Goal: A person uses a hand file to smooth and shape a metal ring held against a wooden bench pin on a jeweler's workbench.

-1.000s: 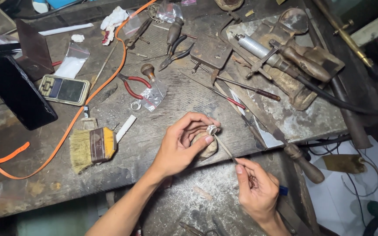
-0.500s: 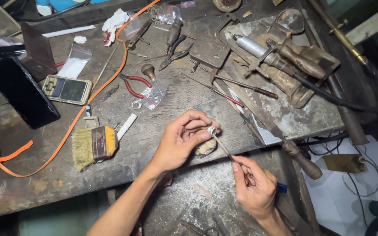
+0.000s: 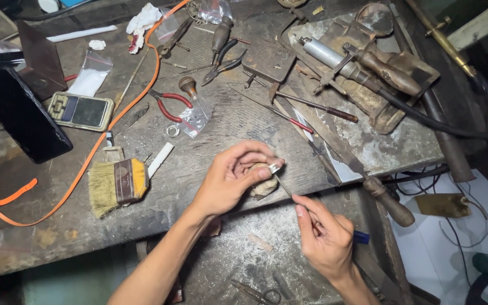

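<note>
Left hand [image 3: 230, 178] shifted, pinching ring [image 3: 274, 168] against file [image 3: 286, 189].

The bench top [image 3: 216, 124] is lit evenly from above — soft shadows are cast beneath the hands, corners are left dim, mild glare is seen on the metal cylinder [image 3: 326, 53] — focus is held sharp

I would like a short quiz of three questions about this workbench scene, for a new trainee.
1. True or false: the left hand pinches a small silver metal ring.
2. The right hand holds: A) red-handled pliers, B) a thin metal needle file, C) a straw-bristled brush.
3. What colour is the long strap lying across the worn wooden bench?

Key: 1 true; 2 B; 3 orange.
</note>
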